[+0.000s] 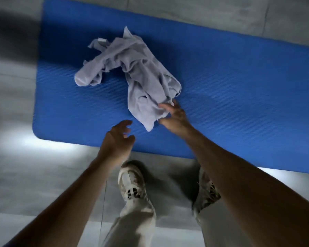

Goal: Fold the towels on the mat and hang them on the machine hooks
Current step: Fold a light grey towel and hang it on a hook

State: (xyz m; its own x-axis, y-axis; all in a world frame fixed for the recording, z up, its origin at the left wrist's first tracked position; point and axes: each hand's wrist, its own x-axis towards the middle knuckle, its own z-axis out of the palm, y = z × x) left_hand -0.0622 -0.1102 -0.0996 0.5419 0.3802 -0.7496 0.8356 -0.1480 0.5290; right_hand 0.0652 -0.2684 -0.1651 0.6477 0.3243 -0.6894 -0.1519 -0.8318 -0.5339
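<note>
A crumpled pale grey-lilac towel heap [132, 68] lies on the blue ribbed mat [230, 95]. I cannot tell whether the heap is one towel or two. My right hand [175, 116] touches the heap's near right edge, with fingers pinched on a fold of the cloth. My left hand [118, 139] hovers over the mat's front edge, just left of the towel's near corner, fingers spread and empty. No machine hooks are in view.
Grey tiled floor [34, 175] surrounds the mat. My two feet in pale shoes [132, 182] and light trousers stand on the floor just in front of the mat's near edge. A bright light reflection runs along that edge.
</note>
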